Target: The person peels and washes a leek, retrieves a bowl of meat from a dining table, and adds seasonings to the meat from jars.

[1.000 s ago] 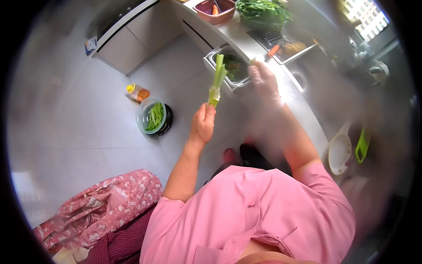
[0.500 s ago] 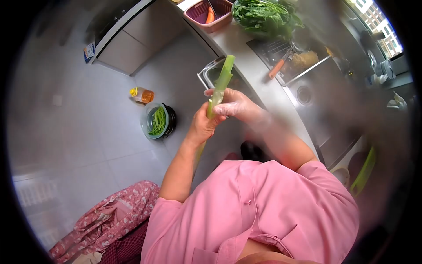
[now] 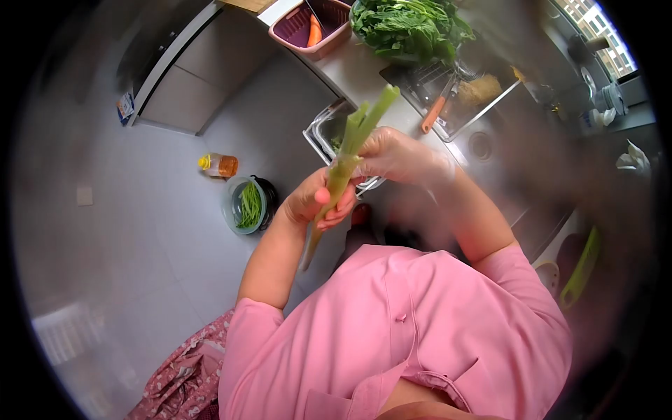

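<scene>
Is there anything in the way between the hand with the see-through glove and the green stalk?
Nothing visible blocks it. The right hand is right at the stalk, with only the thin clear glove between. The left hand holds the stalk lower down.

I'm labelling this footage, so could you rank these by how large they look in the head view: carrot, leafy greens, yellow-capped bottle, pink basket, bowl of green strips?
1. Leafy greens
2. Pink basket
3. Bowl of green strips
4. Yellow-capped bottle
5. Carrot, as far as it shows
</scene>
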Demonstrator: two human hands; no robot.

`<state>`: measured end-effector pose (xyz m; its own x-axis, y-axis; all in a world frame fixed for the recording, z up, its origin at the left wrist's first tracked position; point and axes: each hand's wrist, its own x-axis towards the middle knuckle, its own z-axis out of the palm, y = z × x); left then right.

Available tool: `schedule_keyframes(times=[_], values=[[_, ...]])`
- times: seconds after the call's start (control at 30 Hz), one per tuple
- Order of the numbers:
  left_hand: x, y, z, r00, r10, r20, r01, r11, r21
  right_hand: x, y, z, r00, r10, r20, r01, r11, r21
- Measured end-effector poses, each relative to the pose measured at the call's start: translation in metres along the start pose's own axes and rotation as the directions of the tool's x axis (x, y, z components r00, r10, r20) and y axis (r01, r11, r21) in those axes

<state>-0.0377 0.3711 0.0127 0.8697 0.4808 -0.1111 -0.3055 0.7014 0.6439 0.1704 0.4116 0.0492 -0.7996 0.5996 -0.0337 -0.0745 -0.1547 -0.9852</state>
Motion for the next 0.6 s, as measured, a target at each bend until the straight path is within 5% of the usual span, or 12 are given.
schedule_keyframes(times=[0.03, 0.1, 0.17, 0.23, 0.3, 0.37, 0.4, 0.43, 0.47, 0.6], values=[[-0.002, 0.002, -0.004, 1.000, -0.002, 0.006, 0.002, 1.000, -0.002, 0.002, 0.000, 0.004, 1.000, 0.002, -0.006, -0.002, 1.000, -0.002], [-0.005, 0.010, -0.007, 0.995, 0.037, -0.093, -0.032, 0.998, 0.055, 0.008, 0.002, 0.011, 0.965, -0.230, -0.130, 0.149, 0.879, -0.452], [-0.008, 0.013, -0.016, 0.993, 0.045, -0.109, -0.035, 0.995, 0.098, 0.015, 0.017, 0.020, 0.940, -0.301, -0.160, 0.228, 0.904, -0.363], [-0.007, 0.014, -0.015, 0.948, 0.096, -0.305, 0.004, 0.950, 0.313, 0.018, 0.011, 0.030, 0.910, -0.069, -0.409, -0.142, 0.874, -0.465], [-0.011, 0.016, -0.012, 0.949, 0.118, -0.293, 0.003, 0.925, 0.381, 0.020, 0.027, 0.032, 0.891, -0.101, -0.443, -0.048, 0.949, -0.312], [-0.014, 0.018, -0.007, 0.911, 0.161, -0.380, 0.080, 0.833, 0.547, 0.014, 0.030, 0.031, 0.920, 0.011, -0.391, -0.041, 0.997, -0.068], [-0.024, 0.016, -0.028, 0.876, 0.223, -0.427, 0.052, 0.838, 0.543, -0.003, 0.014, 0.025, 0.894, 0.210, -0.397, -0.151, 0.973, 0.174], [-0.040, 0.014, -0.055, 0.833, 0.287, -0.474, 0.017, 0.842, 0.540, -0.017, -0.001, 0.018, 0.895, 0.136, -0.424, -0.048, 0.976, 0.212], [-0.055, 0.019, -0.062, 0.796, 0.227, -0.560, -0.019, 0.936, 0.352, -0.032, -0.025, 0.015, 0.898, 0.055, -0.436, 0.003, 0.991, 0.130], [-0.054, 0.034, -0.039, 0.888, 0.171, -0.427, 0.046, 0.891, 0.452, -0.016, -0.022, 0.032, 0.701, -0.425, -0.573, 0.106, 0.856, -0.506]])
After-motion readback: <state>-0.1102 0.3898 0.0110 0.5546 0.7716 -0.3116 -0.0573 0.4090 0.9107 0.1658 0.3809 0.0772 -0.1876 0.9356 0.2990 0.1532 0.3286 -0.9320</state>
